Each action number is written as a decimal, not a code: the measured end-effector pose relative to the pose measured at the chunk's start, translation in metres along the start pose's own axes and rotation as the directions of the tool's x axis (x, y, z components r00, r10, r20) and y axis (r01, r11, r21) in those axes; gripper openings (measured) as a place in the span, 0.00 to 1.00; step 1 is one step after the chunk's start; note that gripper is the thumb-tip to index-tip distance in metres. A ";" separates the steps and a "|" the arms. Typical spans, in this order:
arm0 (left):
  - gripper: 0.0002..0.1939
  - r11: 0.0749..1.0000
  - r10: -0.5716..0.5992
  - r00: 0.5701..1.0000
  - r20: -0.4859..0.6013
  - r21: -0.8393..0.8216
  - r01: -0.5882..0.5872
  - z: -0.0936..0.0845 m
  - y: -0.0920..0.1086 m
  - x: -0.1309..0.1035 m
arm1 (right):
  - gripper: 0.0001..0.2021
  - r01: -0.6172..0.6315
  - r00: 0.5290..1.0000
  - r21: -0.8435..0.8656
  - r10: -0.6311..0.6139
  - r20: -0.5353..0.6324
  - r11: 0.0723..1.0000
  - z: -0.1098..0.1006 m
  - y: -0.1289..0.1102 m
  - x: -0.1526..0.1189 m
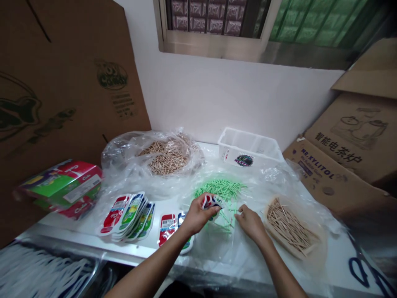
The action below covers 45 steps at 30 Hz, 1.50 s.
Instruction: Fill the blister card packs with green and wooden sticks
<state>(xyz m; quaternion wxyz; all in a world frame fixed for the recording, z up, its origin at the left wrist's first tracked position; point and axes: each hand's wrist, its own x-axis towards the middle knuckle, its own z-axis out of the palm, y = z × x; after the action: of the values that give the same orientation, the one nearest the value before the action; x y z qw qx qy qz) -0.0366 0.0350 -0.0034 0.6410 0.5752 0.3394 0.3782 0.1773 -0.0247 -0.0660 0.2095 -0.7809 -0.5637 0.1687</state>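
Pinched in my left hand (198, 215) is a small printed packet (213, 201) in red, white and dark blue, held above the plastic sheet. My right hand (250, 222) is just to its right, with fingers curled together at the edge of the green sticks (221, 189); whatever may be between the fingertips is too small to make out. Some loose green sticks lie between the two hands. Under my left forearm, a few red and blue-green printed packets (167, 227) are partly hidden. A larger stack of such packets (132, 215) lies farther left.
Beside my right hand sits a tray of pale brown sticks (290, 227). A clear bag of brown sticks (167, 155) and a white plastic basket (251, 147) stand by the wall. Cartons (338, 165) flank the right; a printed box (68, 186) is at left.
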 end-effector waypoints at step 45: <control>0.08 0.978 0.075 0.978 0.195 0.179 -0.111 0.037 -0.003 -0.011 | 0.25 0.420 0.905 0.092 -0.424 0.030 0.903 -0.069 -0.068 -0.050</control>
<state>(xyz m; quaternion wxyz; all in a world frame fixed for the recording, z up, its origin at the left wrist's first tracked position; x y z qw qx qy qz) -0.0094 0.0078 -0.0025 0.5942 0.6817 0.2845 0.3181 0.1412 -0.0632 0.0293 0.2597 -0.6265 -0.7168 0.1620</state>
